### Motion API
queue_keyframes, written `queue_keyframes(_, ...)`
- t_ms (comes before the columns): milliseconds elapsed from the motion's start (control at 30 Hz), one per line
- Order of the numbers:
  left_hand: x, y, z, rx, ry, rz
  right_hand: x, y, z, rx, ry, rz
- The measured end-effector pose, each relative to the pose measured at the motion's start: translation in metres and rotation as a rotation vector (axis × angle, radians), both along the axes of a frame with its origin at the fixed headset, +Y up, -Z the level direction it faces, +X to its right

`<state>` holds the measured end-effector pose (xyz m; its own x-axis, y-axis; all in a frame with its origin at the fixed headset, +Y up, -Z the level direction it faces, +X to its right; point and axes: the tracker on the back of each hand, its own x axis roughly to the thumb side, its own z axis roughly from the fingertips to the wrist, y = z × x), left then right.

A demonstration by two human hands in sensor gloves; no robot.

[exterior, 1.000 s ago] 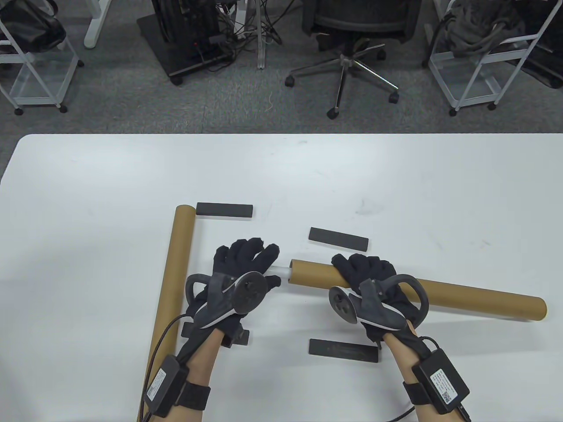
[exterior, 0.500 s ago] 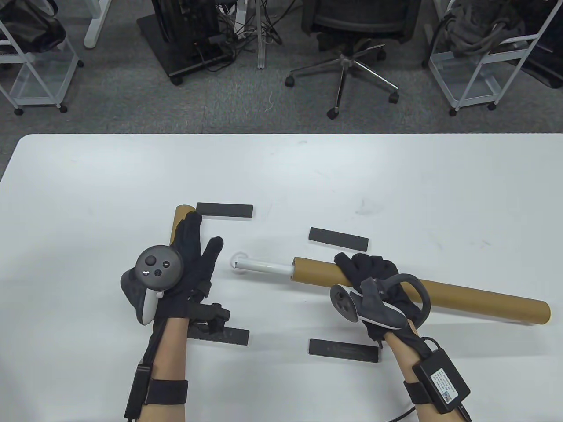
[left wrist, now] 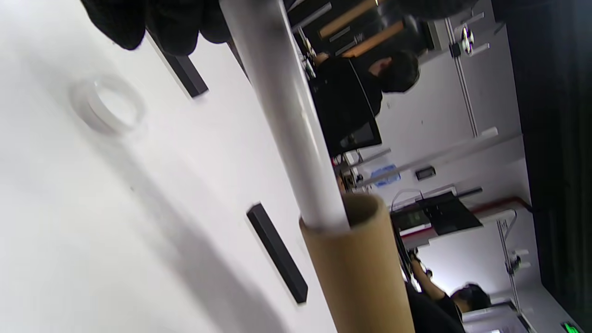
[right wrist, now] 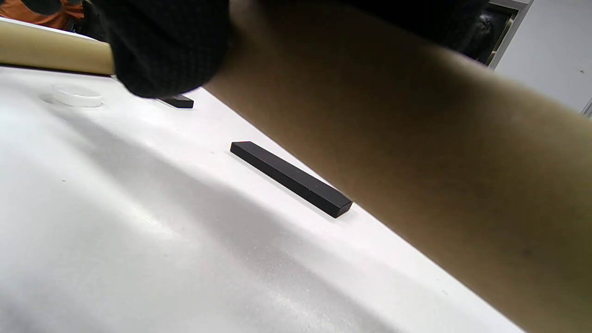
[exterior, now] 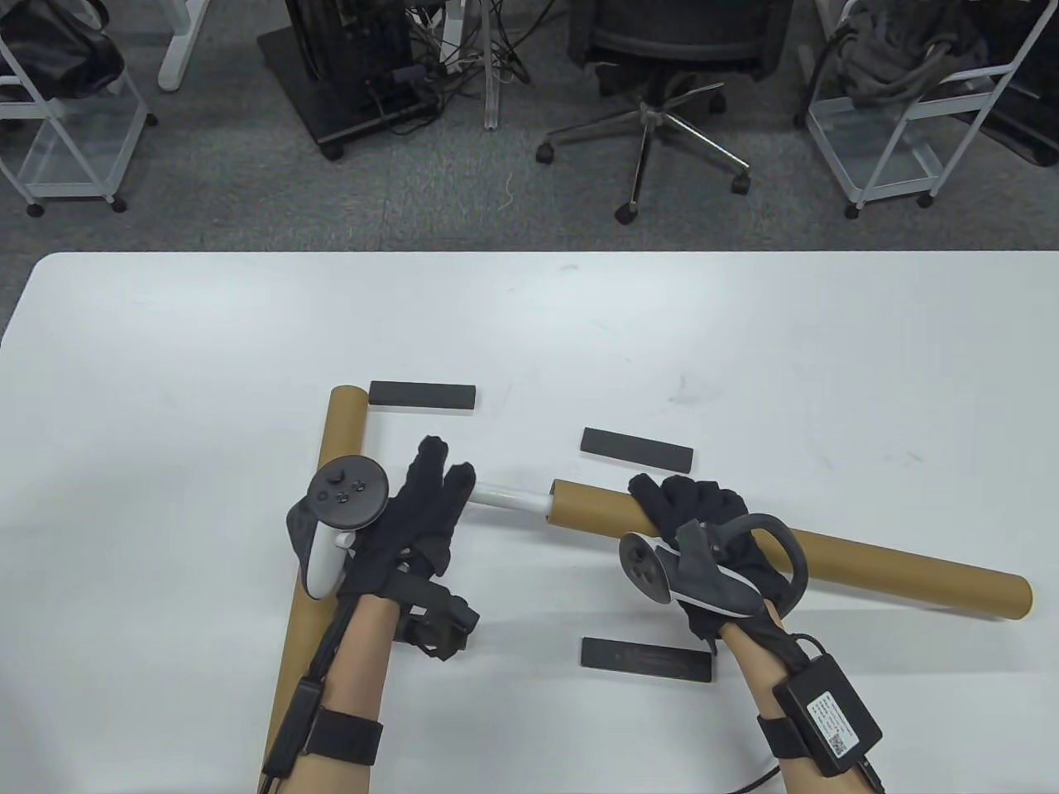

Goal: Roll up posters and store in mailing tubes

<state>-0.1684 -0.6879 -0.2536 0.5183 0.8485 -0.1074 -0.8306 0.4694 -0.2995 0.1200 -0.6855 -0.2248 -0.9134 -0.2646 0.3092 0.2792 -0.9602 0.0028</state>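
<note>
Gripping the tube (exterior: 869, 562) mid-table, the right hand (exterior: 703, 529) steadied it; the left hand (exterior: 422, 513) met the poster's (exterior: 509, 497) protruding left end, grip unclear. Poster rolled, partly inserted; rest and capping likely left. Second tube (exterior: 331, 463) lay untouched, left.

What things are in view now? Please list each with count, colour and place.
Mailing tubes: 2, brown; one slanting across the table under the right hand, one lying lengthwise at left.
Rolled poster: 1, white, sticking out of the held tube's open end.
Bars: 4, black, flat on the table; one behind the held tube.
Ring: 1, clear, on the table.
Table: 1, white.
Left hand: black glove, at the poster's free end.
Right hand: black glove, grips the tube.
</note>
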Motion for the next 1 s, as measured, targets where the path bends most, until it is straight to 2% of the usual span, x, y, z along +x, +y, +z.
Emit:
queue_keyframes(133, 0.027, -0.005, 0.004, -0.026, -0.131, 0.027, -0.001, -0.001, 0.000, -0.002, -0.002, -0.008)
queue_keyframes(333, 0.065, -0.016, 0.013, -0.036, -0.244, 0.030, -0.006, -0.001, 0.000, -0.008, 0.012, -0.012)
queue_keyframes(400, 0.072, -0.017, 0.015, -0.032, -0.280, 0.009, -0.007, -0.001, 0.000, -0.010, 0.014, -0.016)
queue_keyframes(533, 0.066, -0.013, 0.013, -0.008, -0.251, -0.029, -0.005, 0.000, 0.001, -0.011, 0.001, -0.011)
queue_keyframes(567, 0.063, -0.011, 0.012, 0.013, -0.236, -0.063, -0.004, 0.000, 0.001, -0.006, -0.001, -0.012)
queue_keyframes(767, 0.048, -0.001, 0.009, 0.177, -0.204, -0.592, -0.001, 0.001, 0.000, -0.010, -0.013, -0.023)
queue_keyframes(1000, 0.046, -0.010, -0.004, 0.173, -0.182, -0.895, -0.001, 0.000, -0.001, -0.018, -0.010, -0.024)
